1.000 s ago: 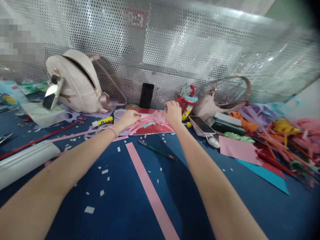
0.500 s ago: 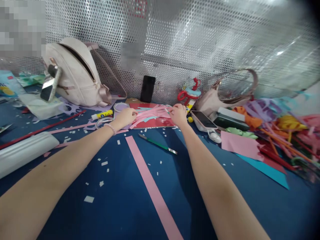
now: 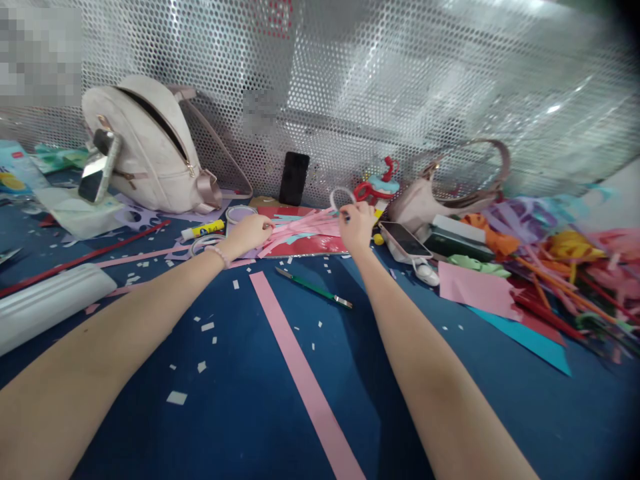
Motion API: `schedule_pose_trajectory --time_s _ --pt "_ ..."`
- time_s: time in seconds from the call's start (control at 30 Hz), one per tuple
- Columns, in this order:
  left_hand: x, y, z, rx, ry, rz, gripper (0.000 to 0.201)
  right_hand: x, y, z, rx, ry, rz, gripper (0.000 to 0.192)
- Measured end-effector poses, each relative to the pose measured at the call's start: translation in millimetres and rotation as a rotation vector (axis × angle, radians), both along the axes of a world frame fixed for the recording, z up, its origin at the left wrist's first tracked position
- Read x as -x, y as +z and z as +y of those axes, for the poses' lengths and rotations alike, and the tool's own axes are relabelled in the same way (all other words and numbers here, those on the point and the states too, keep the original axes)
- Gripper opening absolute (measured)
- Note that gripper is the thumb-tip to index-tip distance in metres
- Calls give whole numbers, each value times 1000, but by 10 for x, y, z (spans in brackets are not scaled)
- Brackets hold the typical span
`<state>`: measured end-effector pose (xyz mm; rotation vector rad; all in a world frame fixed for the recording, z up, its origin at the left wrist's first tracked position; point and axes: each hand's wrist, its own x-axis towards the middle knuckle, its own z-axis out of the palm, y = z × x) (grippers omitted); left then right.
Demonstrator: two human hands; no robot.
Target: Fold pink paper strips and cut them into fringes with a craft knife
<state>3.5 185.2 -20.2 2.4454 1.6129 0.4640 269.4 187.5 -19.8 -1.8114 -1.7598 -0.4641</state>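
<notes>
My left hand [image 3: 253, 231] rests on a bundle of pink paper strips [image 3: 305, 227], fingers pinched on their left ends. The strips lie on a red sheet [image 3: 310, 245] at the far side of the blue table [image 3: 250, 400]. My right hand [image 3: 357, 223] is raised a little above the strips' right end and holds a clear tape ring [image 3: 341, 197] upright between its fingers. Both arms reach far forward.
A long pink strip [image 3: 305, 380] and a green craft knife [image 3: 314, 288] lie in front of the red sheet. A glue stick [image 3: 203, 230], tape rolls [image 3: 239, 215], a pale backpack [image 3: 150, 153], a black phone [image 3: 294, 177], a phone [image 3: 403, 239] and coloured paper heaps [image 3: 550, 267] stand around. Perforated metal screen behind.
My right hand has lifted off the strips with the clear tape ring, which now stands above the fingers. The left hand stays on the strips' left ends.
</notes>
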Motion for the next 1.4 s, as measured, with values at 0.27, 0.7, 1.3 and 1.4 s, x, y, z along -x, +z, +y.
schedule_pose_trajectory --time_s 0.27,0.7,1.3,1.4 --pt "-14 400 -244 -48 -113 206 25 303 52 -60 186 187 -57 33" --pt "-178 648 -1612 191 -780 513 29 322 434 -1212 817 614 -152 18" --pt "-31 483 -1872 41 -783 502 6 239 362 -1641 790 73 -431 28" --pt "-21 467 -1862 44 -818 450 14 310 414 -1749 770 337 -403 15"
